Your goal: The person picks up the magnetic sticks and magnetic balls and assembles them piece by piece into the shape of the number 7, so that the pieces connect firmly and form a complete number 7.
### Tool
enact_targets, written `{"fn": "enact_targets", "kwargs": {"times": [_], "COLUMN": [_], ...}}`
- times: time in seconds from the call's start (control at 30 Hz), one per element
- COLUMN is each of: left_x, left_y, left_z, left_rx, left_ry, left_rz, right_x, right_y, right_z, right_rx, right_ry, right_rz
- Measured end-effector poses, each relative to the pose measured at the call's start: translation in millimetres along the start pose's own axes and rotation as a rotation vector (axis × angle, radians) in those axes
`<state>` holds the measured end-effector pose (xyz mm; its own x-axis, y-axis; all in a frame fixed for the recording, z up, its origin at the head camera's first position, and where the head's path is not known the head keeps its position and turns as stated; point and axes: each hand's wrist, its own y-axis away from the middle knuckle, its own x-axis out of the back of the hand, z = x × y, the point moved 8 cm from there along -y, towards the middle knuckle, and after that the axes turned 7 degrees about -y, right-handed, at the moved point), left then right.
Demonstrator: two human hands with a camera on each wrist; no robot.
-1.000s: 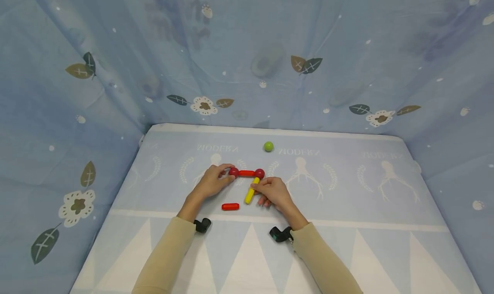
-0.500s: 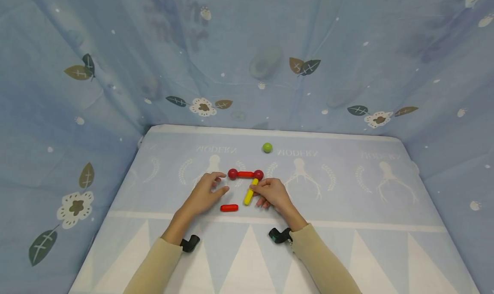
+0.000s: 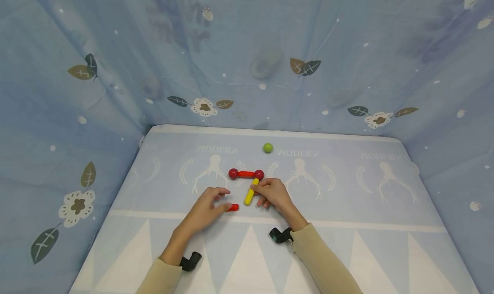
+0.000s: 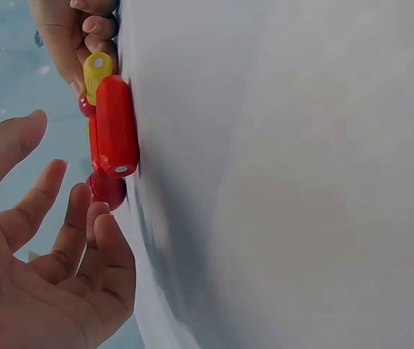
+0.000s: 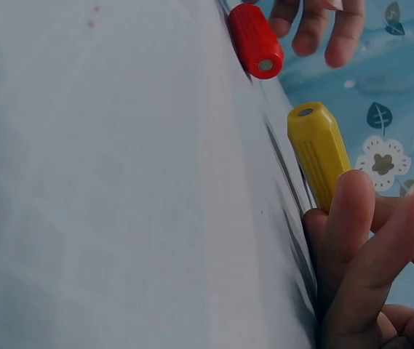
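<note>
My right hand (image 3: 275, 193) pinches a yellow magnetic rod (image 3: 248, 197) between thumb and fingers; its far end meets the right red ball (image 3: 259, 174). From that ball a red rod (image 3: 246, 174) runs left to a second red ball (image 3: 233, 174), all lying on the table. Nearer the person lies a loose red rod (image 3: 234, 207), partly covered by the left thumb in the head view. My left hand (image 3: 206, 208) hovers over it with fingers spread. In the left wrist view a gap shows between those fingers and the loose red rod (image 4: 117, 123).
A green ball (image 3: 268, 147) stands alone toward the back of the cloth-covered table (image 3: 347, 186). Patterned blue curtains (image 3: 247, 71) hang behind and at both sides. Black wrist cameras (image 3: 191, 262) stick out from both wrists.
My left hand has let go of the left red ball and come back toward the person, to the loose red rod. The right hand keeps its hold on the yellow rod, nearly still.
</note>
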<state>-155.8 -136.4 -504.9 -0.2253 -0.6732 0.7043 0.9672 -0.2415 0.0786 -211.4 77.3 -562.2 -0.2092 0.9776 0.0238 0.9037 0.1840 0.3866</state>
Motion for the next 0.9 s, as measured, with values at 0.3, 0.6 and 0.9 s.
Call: {"fn": "enact_targets", "kwargs": {"times": [0.3, 0.6, 0.9], "left_x": [-12.2, -19.3, -23.3], "left_y": [0.8, -1.2, -4.4], "left_z": [-1.3, -1.2, -1.0], "left_rx": [-0.028, -0.008, 0.003], "left_ry": [-0.036, -0.145, -0.210], "left_rz": [-0.062, -0.142, -0.142], "right_x": [-1, 0, 0], "right_y": [2, 2, 2], "right_z": [-3, -3, -1], "right_rx": [0.012, -0.002, 0.008], "right_ry": [0.005, -0.001, -0.011], "right_rz": [0.002, 0.002, -0.010]}}
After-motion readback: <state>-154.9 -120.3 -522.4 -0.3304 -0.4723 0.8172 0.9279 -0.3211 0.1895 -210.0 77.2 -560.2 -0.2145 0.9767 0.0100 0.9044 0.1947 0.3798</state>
